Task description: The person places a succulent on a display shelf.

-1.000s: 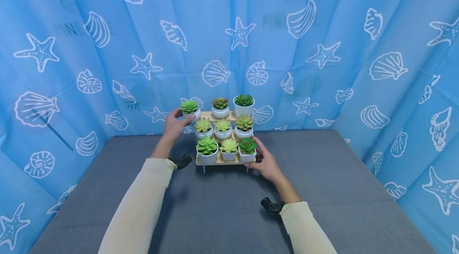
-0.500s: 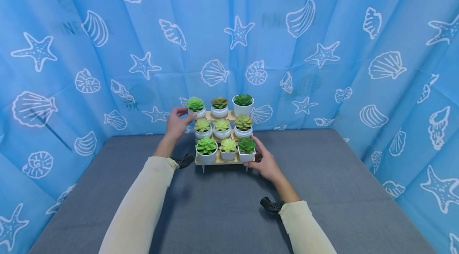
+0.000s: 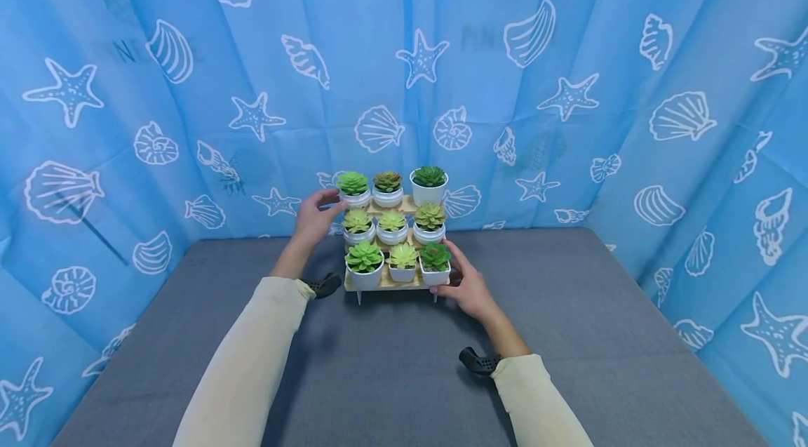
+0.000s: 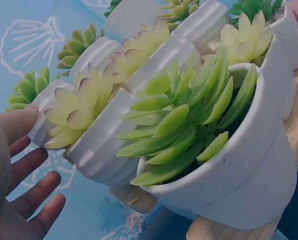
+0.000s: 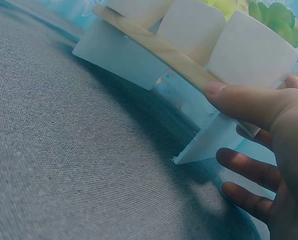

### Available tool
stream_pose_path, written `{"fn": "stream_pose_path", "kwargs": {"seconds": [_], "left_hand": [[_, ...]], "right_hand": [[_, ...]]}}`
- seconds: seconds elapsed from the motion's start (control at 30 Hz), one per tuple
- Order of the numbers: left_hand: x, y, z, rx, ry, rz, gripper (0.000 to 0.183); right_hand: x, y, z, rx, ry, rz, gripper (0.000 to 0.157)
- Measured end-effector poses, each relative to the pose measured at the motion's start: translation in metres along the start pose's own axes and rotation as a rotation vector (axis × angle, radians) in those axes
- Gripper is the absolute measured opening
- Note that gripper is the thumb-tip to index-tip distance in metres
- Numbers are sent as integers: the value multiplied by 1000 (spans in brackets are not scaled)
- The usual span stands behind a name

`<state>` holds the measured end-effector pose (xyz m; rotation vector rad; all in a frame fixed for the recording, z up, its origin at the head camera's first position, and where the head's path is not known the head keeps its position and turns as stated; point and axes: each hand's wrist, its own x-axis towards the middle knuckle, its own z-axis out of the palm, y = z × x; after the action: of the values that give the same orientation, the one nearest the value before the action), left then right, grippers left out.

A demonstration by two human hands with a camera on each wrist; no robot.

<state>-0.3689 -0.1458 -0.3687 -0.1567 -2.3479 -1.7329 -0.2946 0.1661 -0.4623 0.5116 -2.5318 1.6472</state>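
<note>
Small potted succulents stand in three rows on a tiered wooden plant stand (image 3: 385,287). At the top left is a light green succulent in a white pot (image 3: 355,198). My left hand (image 3: 312,219) is at that pot's left side, thumb close against it; in the left wrist view the other fingers (image 4: 45,187) spread loosely below. With my right hand (image 3: 470,289) I hold the stand's lower right corner. The right wrist view shows the thumb (image 5: 243,102) on the board's edge and a finger behind it, beside a white pot (image 5: 251,50).
The stand rests on a grey cloth-covered table (image 3: 391,377), raised on pale legs (image 5: 198,142). A blue curtain (image 3: 480,82) with shells and starfish hangs close behind it. Black straps with a device (image 3: 478,363) sit on both wrists.
The top-left potted succulent has shifted right along the top tier, closer to its middle neighbour. My left hand followed slightly right and now lies more beside the pot. My right hand stayed put.
</note>
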Motion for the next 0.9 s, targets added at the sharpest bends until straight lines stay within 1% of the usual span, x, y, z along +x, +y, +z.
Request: {"fn": "stream_pose_path", "kwargs": {"seconds": [0.1,0.23,0.33,0.5,0.73,0.9], "left_hand": [[0,0,1,5,-13,13,47],[0,0,1,3,-29,3,48],[-1,0,1,0,-36,-7,48],[0,1,3,19,-40,7,49],[0,3,6,-3,-44,11,47],[-1,3,7,-2,-50,17,47]], "right_hand": [[-5,-16,-2,-2,-12,-4,90],[-8,-23,-2,-6,-15,7,89],[-8,-24,-3,-5,-14,7,90],[-8,-22,-4,6,-16,20,92],[-8,-22,-3,9,-20,23,92],[-8,-22,-3,8,-19,21,92]]}}
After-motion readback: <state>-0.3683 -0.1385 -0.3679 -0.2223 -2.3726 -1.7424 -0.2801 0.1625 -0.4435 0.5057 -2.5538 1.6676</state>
